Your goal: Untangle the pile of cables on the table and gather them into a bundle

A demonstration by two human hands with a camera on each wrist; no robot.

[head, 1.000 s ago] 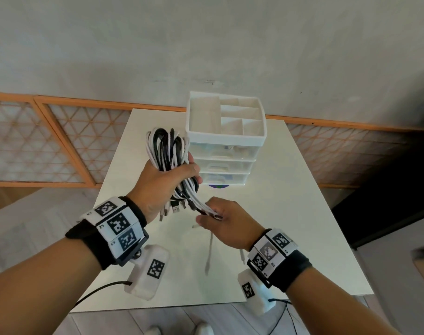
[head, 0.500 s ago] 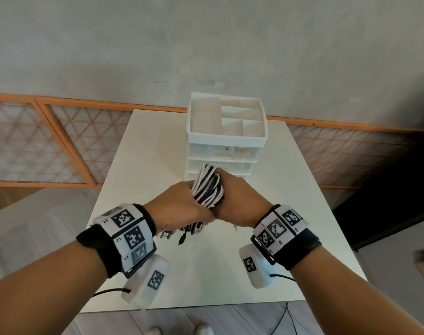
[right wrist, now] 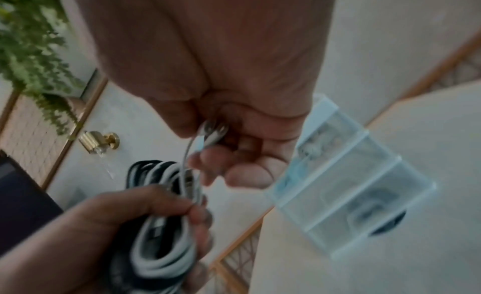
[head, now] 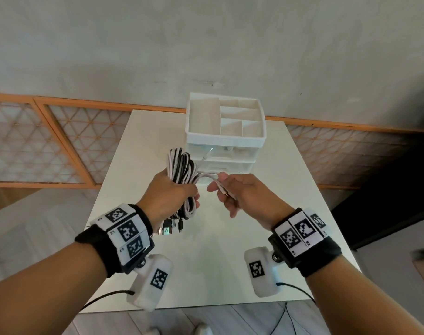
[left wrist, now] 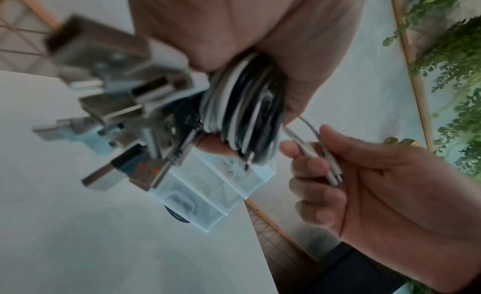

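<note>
My left hand (head: 168,197) grips a looped bundle of black and white cables (head: 180,165) above the white table (head: 206,262). The loops stick up past my fingers, and several USB plugs (head: 168,229) hang below my palm. In the left wrist view the bundle of cables (left wrist: 244,113) sits in my fist with the plugs (left wrist: 124,117) blurred close to the lens. My right hand (head: 232,192) pinches two thin white cable ends (left wrist: 325,166) that run from the bundle. The right wrist view shows those cable ends (right wrist: 210,132) between my thumb and fingers.
A white drawer organizer (head: 226,131) with an open divided top stands at the back middle of the table, just behind my hands. A dark round object (left wrist: 179,216) peeks from under it. An orange lattice railing (head: 61,141) runs behind the table. The floor drops off at the right.
My hands were pressed together round the bundle; now they have parted. The right hand has drawn two white cable ends out to the right, and the left has lifted the bundle.
</note>
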